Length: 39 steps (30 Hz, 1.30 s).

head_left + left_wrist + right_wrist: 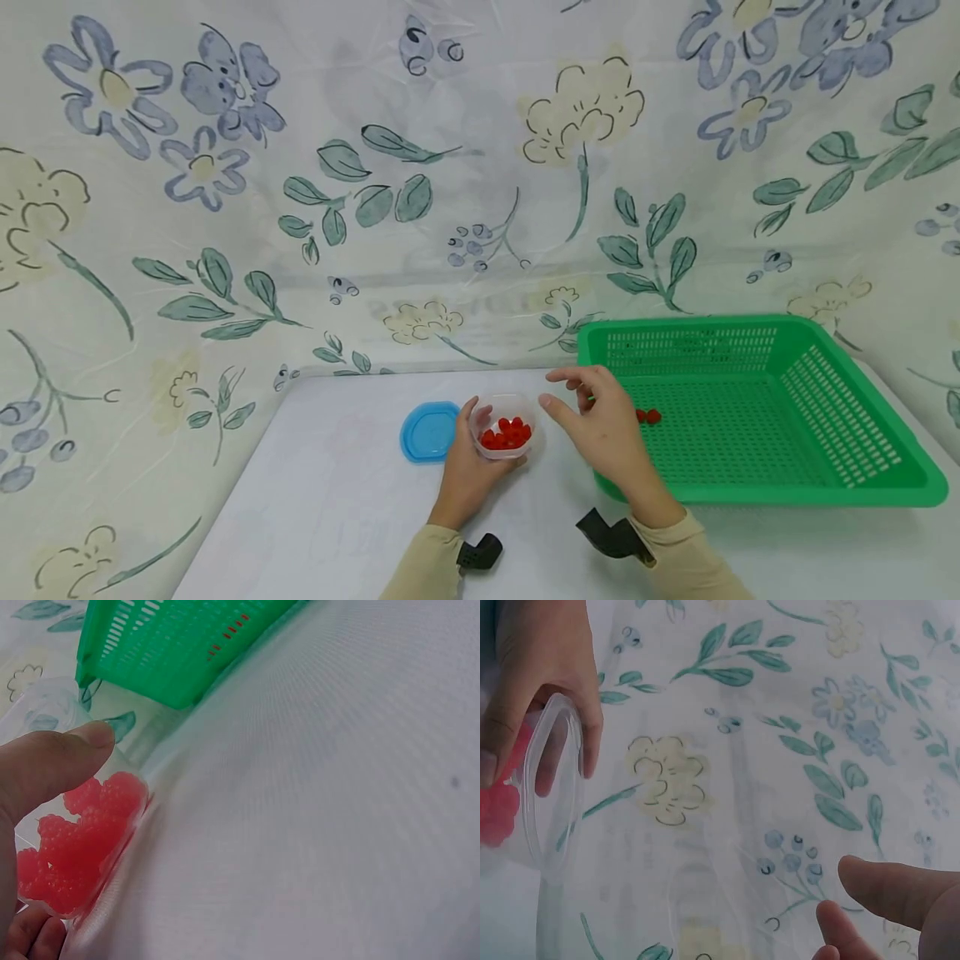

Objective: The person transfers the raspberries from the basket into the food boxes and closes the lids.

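Observation:
My left hand grips a small clear plastic container around its sides, thumb on one side and fingers on the other. Several red raspberries lie in the bottom of it; the left wrist view shows their bumpy surface through the wall. The container has no lid on, and its rim faces the right wrist camera. My right hand hovers between the container and the green basket, thumb and fingers apart with nothing between them. Two or so raspberries lie in the basket near its left side.
A blue lid lies flat on the white table, just left of the container. The green basket takes up the right side of the table. Behind the table hangs a floral cloth.

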Tool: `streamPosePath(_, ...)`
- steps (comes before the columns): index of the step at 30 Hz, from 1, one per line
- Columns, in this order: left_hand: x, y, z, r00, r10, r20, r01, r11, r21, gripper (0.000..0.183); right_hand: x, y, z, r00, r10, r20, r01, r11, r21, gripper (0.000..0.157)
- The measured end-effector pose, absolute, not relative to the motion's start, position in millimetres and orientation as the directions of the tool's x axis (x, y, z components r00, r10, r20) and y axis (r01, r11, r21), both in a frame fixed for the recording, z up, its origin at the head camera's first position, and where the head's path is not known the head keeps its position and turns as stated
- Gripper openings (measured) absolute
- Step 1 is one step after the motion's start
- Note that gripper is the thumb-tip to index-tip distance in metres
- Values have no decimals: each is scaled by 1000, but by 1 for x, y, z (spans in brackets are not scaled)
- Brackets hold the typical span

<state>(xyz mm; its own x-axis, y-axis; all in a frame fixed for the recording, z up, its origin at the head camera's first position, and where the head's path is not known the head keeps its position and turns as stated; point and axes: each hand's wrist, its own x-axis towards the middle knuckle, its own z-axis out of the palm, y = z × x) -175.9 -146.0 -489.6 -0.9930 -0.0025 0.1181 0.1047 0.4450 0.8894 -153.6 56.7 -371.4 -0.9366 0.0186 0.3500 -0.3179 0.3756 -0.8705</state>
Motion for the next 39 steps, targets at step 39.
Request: streamPosePath(39,-176,-148,-493,-991,3,131,118,457,882,105,-209,163,-355,-974,-40,222,-203,580,-788,35)
